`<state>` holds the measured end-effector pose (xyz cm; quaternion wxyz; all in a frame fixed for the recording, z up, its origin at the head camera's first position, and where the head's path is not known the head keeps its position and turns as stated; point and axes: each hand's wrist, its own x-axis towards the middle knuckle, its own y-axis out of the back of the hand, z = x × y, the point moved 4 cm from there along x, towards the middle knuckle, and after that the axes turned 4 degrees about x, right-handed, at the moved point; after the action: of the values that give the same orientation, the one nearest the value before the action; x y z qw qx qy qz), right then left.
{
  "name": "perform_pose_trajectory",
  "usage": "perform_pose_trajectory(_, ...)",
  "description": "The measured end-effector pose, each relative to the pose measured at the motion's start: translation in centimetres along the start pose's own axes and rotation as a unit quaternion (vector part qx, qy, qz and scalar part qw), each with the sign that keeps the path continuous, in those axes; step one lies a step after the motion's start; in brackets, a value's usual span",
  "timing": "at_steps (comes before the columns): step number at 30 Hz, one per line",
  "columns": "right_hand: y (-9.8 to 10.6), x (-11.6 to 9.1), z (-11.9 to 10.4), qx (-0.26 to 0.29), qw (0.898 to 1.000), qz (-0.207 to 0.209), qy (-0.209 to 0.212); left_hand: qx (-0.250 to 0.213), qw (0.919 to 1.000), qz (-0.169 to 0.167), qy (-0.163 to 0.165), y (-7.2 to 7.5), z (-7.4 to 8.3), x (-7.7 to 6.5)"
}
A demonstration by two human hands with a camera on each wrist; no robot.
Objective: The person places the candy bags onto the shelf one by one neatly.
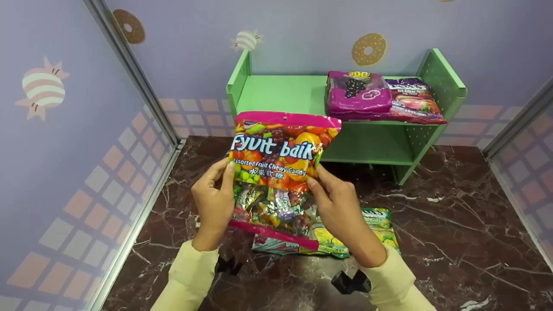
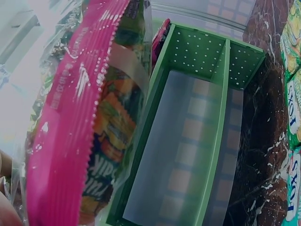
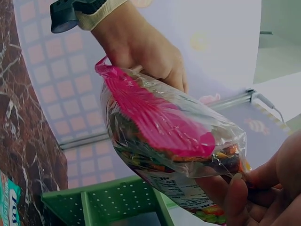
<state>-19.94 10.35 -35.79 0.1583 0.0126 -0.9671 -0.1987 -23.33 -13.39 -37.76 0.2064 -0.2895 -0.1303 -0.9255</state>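
Observation:
Both hands hold up a bag of assorted fruit chewy candy [image 1: 276, 172], its printed front turned toward the head camera. My left hand [image 1: 212, 201] grips the bag's left edge, thumb on the front. On the opposite edge, my right hand [image 1: 339, 205] pinches the bag with its thumb in front and fingers behind. Pink sealed strips run along the bag's top and bottom, and wrapped sweets show through the lower window. In the right wrist view, the bag's pink seam [image 3: 160, 122] stretches between the two hands.
A green two-tier shelf [image 1: 285, 93] stands at the back, with a purple candy bag [image 1: 358, 97] and a berries candy bag [image 1: 414, 101] on its upper right. Green Fox's bags [image 1: 330, 242] lie on the dark marble floor [image 1: 449, 233], partly hidden. Patterned walls rise on both sides.

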Motion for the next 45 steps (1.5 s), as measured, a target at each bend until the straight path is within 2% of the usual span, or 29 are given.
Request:
perform_pose_trajectory(7, 0.9, 0.8, -0.2, -0.019, 1.000, 0.003, -0.002, 0.004, 1.0000, -0.005, 0.006, -0.8, 0.2, 0.6)
perform_pose_trajectory(16, 1.6, 1.9, -0.4, -0.040, 0.999, 0.000, -0.007, 0.001, 1.0000, -0.006, -0.005, -1.7, 0.7, 1.3)
perform_pose_trajectory(24, 2.2, 3.1, -0.6, -0.055, 0.998, 0.011, 0.016, 0.004, 0.9998, -0.020, -0.008, -2.6, 0.9, 2.2)
perform_pose_trajectory(29, 2.6, 4.1, -0.9, -0.078, 0.997, 0.015, 0.023, -0.011, 0.9996, -0.027, -0.003, -3.1, 1.0, 3.0)
perform_pose_trajectory(35, 2.9, 5.1, -1.3, -0.087, 0.996, 0.002, 0.014, -0.014, 0.9996, -0.026, 0.004, -3.5, 1.1, 3.8)
perform_pose_trajectory(45, 3.7, 6.7, -1.5, -0.091, 0.996, -0.009, 0.002, 0.008, 0.9995, -0.028, -0.009, -4.4, 1.4, 5.2)
